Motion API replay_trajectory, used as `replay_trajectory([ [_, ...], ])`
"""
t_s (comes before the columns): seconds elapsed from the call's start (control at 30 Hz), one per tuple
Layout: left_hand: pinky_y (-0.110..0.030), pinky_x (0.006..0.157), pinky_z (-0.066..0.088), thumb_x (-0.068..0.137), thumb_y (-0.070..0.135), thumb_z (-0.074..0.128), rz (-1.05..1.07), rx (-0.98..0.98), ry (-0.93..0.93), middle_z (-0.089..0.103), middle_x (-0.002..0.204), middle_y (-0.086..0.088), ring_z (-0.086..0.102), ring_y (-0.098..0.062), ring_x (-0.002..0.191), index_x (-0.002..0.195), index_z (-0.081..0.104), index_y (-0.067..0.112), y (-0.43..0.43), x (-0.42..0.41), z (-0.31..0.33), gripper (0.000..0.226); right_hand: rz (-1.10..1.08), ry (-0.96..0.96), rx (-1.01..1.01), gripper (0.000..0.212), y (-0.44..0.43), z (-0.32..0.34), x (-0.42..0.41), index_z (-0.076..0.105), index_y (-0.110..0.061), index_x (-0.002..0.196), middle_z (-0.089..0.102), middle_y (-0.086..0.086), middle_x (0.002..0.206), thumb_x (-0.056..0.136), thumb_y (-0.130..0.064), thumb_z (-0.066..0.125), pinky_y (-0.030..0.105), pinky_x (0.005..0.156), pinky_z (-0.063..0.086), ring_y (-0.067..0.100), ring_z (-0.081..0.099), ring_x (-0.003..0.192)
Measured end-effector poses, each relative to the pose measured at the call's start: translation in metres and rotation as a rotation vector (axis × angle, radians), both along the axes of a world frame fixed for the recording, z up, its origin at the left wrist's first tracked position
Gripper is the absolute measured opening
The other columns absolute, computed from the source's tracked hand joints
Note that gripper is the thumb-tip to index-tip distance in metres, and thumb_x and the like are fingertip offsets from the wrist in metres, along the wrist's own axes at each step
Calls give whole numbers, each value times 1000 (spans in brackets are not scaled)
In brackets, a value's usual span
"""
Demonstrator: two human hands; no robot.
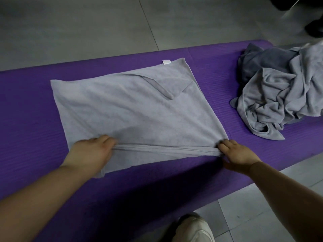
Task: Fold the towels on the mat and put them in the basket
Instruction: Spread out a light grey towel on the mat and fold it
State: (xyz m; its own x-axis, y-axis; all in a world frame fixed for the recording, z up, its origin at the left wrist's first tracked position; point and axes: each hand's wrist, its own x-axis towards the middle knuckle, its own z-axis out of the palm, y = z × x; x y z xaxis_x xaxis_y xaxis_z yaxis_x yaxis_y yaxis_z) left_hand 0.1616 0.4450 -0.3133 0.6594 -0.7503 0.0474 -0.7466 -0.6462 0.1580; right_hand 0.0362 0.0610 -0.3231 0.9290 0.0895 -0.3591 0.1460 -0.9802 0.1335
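Note:
A light grey towel (132, 105) lies spread on the purple mat (31, 105), with a white label at its far edge and one far corner turned back. My left hand (90, 151) grips the towel's near fold at the left. My right hand (236, 152) pinches the same fold at the right corner. The fold is stretched taut between both hands, a little above the mat. A crumpled pile of towels (283, 91), light grey over dark grey, sits at the mat's right end. No basket is in view.
Grey tiled floor (87, 27) surrounds the mat. My white shoe (192, 229) stands on the floor at the near edge. Dark shoes of another person (314, 27) show at the top right corner.

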Motion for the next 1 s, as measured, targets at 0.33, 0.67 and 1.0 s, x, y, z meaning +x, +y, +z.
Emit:
replay_trajectory([
  [0.33,-28,66,38,95,20,41,453,19,379,55,109,-1,56,-22,88,102,49,18,26,19,62,10,-284,34,115,56,29,16,13,56,-3,122,61,21,115,73,-24,43,42,79,50,37,61,102],
  [0.67,-40,73,42,91,21,50,635,-250,145,65,96,-21,59,-39,90,106,58,8,91,55,129,22,-296,-308,164,32,87,81,90,65,8,83,64,28,78,69,-7,41,40,43,46,41,63,56],
  [1.0,-45,77,47,90,12,50,845,-430,-209,64,95,-27,60,-42,88,99,61,3,200,122,269,16,71,-608,327,58,166,277,194,56,-3,75,63,26,77,65,-43,15,37,58,44,39,62,69],
])
